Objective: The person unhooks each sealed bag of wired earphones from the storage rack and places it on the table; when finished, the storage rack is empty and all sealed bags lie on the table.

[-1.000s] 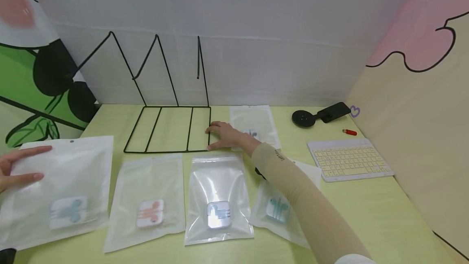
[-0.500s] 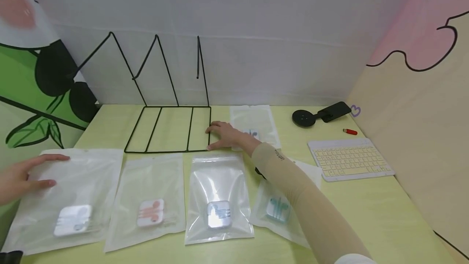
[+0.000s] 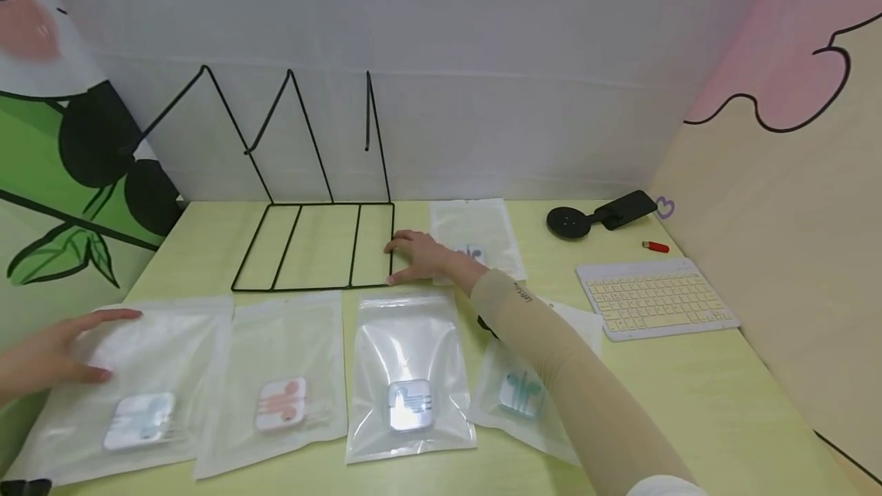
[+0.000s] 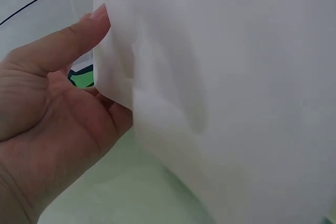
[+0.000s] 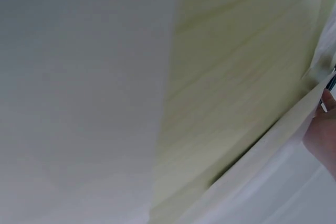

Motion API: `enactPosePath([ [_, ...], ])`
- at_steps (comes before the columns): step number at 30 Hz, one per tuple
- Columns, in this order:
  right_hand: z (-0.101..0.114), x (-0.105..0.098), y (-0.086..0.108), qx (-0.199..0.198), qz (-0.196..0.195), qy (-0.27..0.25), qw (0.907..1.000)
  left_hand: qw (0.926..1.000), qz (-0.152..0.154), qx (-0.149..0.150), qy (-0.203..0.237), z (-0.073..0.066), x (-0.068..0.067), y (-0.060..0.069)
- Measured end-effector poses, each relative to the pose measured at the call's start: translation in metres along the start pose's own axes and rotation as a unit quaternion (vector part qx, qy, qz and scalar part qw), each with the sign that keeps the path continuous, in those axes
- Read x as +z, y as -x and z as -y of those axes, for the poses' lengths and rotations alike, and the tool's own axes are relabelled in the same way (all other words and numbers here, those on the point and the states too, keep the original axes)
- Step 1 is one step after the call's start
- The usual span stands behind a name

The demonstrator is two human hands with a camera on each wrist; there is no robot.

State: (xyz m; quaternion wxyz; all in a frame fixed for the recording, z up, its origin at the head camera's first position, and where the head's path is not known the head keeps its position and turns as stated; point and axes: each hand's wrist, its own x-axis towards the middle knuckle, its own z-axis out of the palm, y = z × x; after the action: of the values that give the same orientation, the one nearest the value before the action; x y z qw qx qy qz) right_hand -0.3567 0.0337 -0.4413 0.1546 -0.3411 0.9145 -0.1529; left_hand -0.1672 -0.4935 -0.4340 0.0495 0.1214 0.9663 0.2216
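Observation:
A translucent zip bag (image 3: 175, 358) with a boxed pair of blue earphones (image 3: 140, 420) lies at the front left. My left hand (image 3: 65, 354) holds its left edge; in the left wrist view the thumb (image 4: 94, 27) is at the edge and the other fingers go out of sight behind the bag. My right hand (image 3: 423, 257) grips the right side bar of a black wire rack (image 3: 311, 288), fingertips curved over the wire. In the right wrist view only part of that hand (image 5: 323, 129) shows, at the right edge.
Beside the held bag lie bags with pink (image 3: 281, 404), white (image 3: 410, 406) and green (image 3: 521, 395) earphones; the last is partly under my right forearm. Another bag (image 3: 475, 224) lies behind my hand. A keyboard (image 3: 658, 298), red USB stick (image 3: 655, 246) and black stand (image 3: 599, 214) are at right.
My left hand has brought its bag rightward and down toward the table, so that its edge now overlaps the bag with the pink earphones. The right hand stays at the rack.

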Motion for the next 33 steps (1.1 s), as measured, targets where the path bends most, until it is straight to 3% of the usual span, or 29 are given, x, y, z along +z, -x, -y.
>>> enactPosePath([
  [4, -0.001, 0.001, -0.001, 0.0, -0.002, 0.006, 1.0, 0.9995, 0.018, 0.002, -0.026, -0.005, 0.0, -0.002],
  [8, -0.002, 0.001, -0.002, -0.003, -0.003, 0.008, 1.0, 0.9966, 0.062, -0.016, -0.052, -0.008, 0.0, -0.004],
  [12, -0.001, 0.002, -0.001, -0.004, -0.002, 0.009, 1.0, 0.9949, 0.083, -0.029, -0.05, -0.008, 0.003, -0.003],
  [17, 0.001, 0.001, -0.001, -0.002, 0.0, 0.012, 0.9999, 0.9938, 0.086, -0.05, -0.051, -0.017, 0.004, -0.001],
  [25, 0.002, 0.001, 0.0, -0.003, 0.001, 0.014, 0.9999, 0.9965, 0.056, -0.016, -0.06, -0.032, 0.008, 0.001],
  [33, 0.002, 0.001, 0.001, 0.003, 0.002, 0.003, 1.0, 0.9927, 0.085, -0.046, -0.072, -0.036, 0.008, -0.001],
])
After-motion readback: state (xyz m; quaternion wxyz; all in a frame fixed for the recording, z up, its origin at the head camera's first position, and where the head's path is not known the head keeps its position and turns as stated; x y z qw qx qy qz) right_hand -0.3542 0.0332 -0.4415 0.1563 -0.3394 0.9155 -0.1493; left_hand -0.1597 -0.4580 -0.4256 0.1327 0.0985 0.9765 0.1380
